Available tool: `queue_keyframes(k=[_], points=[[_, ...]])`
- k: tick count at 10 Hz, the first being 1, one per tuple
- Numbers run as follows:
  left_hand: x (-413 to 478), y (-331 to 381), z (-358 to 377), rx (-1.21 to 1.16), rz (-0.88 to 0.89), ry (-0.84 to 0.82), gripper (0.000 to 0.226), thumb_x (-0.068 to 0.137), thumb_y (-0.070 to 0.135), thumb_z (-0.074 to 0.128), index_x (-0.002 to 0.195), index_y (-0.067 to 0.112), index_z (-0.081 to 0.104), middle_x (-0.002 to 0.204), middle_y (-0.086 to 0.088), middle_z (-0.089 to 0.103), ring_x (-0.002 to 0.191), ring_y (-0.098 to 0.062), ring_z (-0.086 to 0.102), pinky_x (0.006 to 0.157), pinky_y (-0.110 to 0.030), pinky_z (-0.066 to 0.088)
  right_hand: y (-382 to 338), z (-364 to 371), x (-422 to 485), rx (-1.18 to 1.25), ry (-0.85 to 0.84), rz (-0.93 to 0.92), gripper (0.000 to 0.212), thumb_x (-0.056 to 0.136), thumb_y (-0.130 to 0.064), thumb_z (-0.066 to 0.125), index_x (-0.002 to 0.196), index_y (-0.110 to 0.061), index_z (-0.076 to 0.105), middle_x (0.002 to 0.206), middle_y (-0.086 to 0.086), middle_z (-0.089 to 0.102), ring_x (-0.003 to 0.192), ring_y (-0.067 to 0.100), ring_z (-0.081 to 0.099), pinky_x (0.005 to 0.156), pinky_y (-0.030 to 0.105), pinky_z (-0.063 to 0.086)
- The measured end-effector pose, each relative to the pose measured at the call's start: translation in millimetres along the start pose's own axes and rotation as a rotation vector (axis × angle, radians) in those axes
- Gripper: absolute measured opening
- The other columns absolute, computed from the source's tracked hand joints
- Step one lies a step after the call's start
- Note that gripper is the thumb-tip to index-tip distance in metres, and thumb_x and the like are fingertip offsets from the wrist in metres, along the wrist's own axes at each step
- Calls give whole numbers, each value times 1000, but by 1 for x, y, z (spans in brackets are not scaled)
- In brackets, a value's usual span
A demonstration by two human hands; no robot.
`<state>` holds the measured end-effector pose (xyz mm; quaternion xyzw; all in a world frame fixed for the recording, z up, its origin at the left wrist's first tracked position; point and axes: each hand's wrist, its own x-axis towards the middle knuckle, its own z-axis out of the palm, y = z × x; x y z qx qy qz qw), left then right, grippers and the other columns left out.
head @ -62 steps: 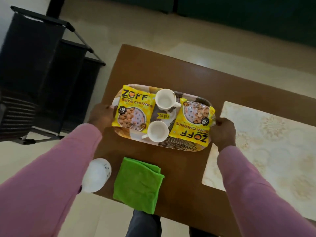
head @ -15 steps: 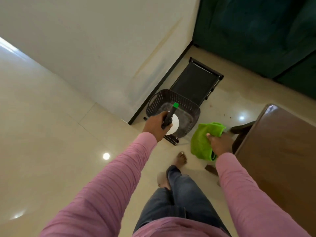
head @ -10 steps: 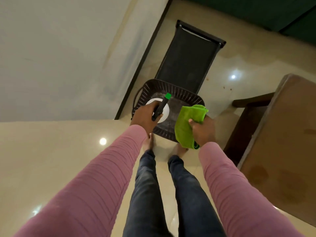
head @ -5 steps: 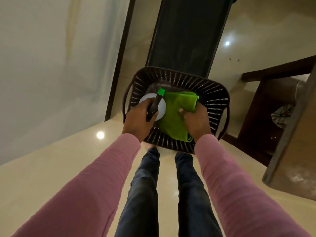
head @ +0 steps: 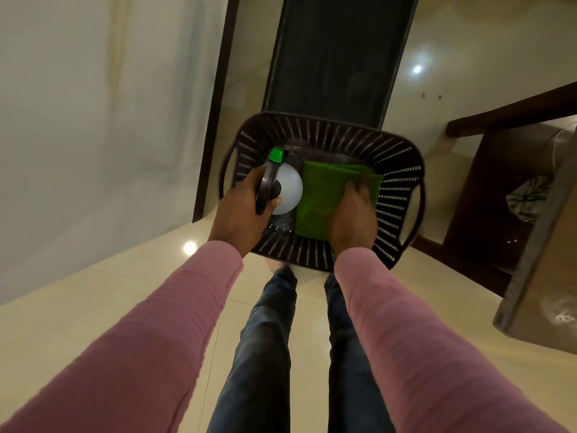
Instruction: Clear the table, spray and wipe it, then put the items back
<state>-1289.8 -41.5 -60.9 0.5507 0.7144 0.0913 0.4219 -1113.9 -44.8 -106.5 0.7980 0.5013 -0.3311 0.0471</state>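
A dark slotted plastic basket stands on the floor in front of my feet. My left hand grips the black trigger of a white spray bottle with a green nozzle, held down inside the basket's left half. My right hand presses on a folded green cloth that lies in the basket's right half, fingers on top of it. Whether the bottle rests on the basket bottom I cannot tell.
A black rack stands just behind the basket, with a white wall to the left. The brown table's corner and its lower shelf with a crumpled rag are at the right. Glossy beige floor tiles lie all around.
Both hands have gone lower into the basket with the spray bottle and the green cloth. The cloth now lies flatter in the basket. The view has come closer to the basket.
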Motion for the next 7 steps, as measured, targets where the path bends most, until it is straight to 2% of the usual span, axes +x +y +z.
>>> queue_keyframes(k=[1, 2, 3, 4, 5, 6, 7], points=[[-3, -1, -3, 34, -9, 21, 44, 91, 20, 68, 133, 20, 52, 119, -5, 67, 111, -26, 62, 86, -26, 40, 9, 5, 4, -134, -442, -64, 79, 95, -25, 54, 152, -17, 0, 159, 9, -18, 146, 34, 6, 112, 54, 23], [-10, -2, -5, 33, -13, 46, 48, 92, 14, 66, 136, 22, 50, 121, -7, 66, 113, -28, 62, 89, -29, 43, 11, 3, 8, -134, -498, -97, 86, 94, -24, 56, 152, -15, -7, 155, 11, -29, 146, 35, -5, 115, 54, 17], [-26, 0, -4, 18, -21, 76, 55, 93, 7, 61, 142, 27, 42, 125, -5, 65, 115, -28, 62, 94, -39, 49, 11, -7, 2, -65, -421, -109, 80, 93, -26, 58, 152, -16, 5, 159, 12, -17, 146, 36, 3, 115, 52, 21], [-52, 12, 1, -8, -37, 144, 68, 90, 3, 60, 149, 22, 32, 145, -7, 49, 132, -28, 48, 108, -48, 43, 8, -28, -14, -65, -283, -194, 78, 90, -23, 61, 150, -11, 13, 160, 13, 0, 145, 35, 12, 115, 50, 23], [-84, 38, 11, 68, -49, 298, 75, 85, 0, 61, 151, 10, 28, 154, -17, 31, 145, -35, 27, 115, -55, 30, 8, -58, -40, -29, -204, -288, 71, 88, -19, 61, 148, -10, 23, 159, 12, 10, 146, 32, 14, 117, 46, 22], [-117, 77, 24, 147, -106, 322, 77, 86, 7, 62, 153, 11, 25, 158, -19, 23, 148, -39, 17, 118, -55, 21, 14, -93, -68, -102, -68, -427, 70, 86, -22, 61, 147, -11, 28, 157, 12, 19, 146, 32, 11, 119, 43, 12], [-138, 107, 38, 267, -97, 239, 79, 90, 16, 60, 156, 17, 17, 163, -15, 12, 151, -37, 5, 122, -52, 10, 30, -122, -91, -194, 83, -501, 72, 85, -24, 61, 147, -10, 27, 156, 13, 23, 146, 33, 10, 117, 43, 5]])
